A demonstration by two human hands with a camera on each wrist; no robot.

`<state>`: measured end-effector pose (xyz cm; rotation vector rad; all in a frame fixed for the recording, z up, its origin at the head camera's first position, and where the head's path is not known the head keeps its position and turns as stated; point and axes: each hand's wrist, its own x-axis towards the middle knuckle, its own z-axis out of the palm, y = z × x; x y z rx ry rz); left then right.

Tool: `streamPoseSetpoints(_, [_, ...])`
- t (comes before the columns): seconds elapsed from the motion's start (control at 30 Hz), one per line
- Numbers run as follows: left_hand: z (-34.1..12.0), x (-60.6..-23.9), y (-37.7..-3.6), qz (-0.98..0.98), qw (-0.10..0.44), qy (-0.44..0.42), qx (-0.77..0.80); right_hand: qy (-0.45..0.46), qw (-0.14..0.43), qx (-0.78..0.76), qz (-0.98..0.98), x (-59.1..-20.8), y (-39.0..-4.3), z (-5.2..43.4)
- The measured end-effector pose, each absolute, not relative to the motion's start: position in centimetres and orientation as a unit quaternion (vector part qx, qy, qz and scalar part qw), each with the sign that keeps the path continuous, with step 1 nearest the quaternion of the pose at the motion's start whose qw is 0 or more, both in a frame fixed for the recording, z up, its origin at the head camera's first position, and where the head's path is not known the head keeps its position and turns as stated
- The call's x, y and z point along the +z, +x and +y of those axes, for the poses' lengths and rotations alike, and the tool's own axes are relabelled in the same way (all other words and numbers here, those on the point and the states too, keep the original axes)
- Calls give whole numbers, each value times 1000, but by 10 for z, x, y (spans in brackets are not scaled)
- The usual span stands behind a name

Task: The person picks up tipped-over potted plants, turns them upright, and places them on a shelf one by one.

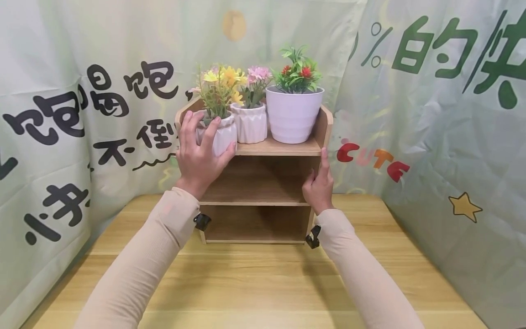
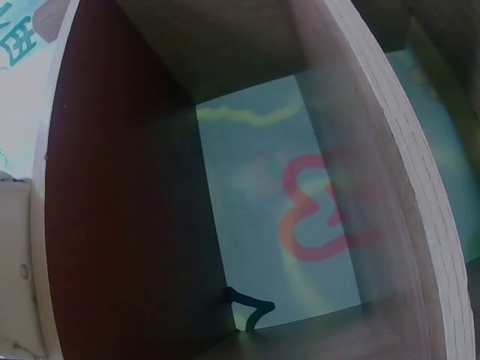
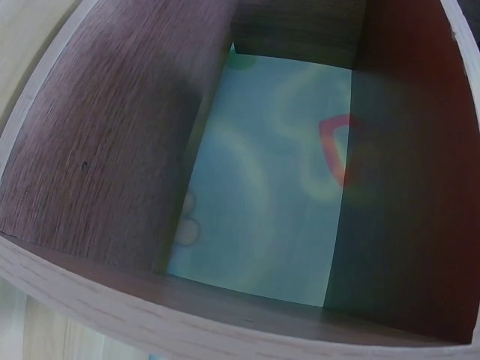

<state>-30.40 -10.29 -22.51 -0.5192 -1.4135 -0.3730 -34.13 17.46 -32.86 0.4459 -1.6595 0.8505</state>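
- Small white pot, at 9 o'clock on shelf, is wrapped by left hand fingers.
- Judged light, rigid, breakable; best gripped round the body.
- Right hand fingers are laid straight against shelf side.

left hand hiding the yellow-flower pot front, neither hand visible in wrist views

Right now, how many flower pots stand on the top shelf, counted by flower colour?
Yellow flowers: 1 pot, gripped by the left hand
Pink flowers: 1 pot
Red flowers: 1 pot
Total: 3 pots, all on the wooden shelf unit
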Motion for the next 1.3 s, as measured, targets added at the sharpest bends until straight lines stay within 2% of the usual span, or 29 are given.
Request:
streamPoseSetpoints(0.57, [-102, -230, -315, -688, 673, -201, -184, 194, 582, 355, -705, -331, -344, 175])
streamPoseSetpoints(0.9, [-104, -228, -323, -708, 647, -213, -184, 194, 584, 361, -701, -330, -344, 175])
streamPoseSetpoints(1.3, [-103, -228, -323, -773, 584, -179, -173, 188, 574, 362, -710, -330, -344, 176])
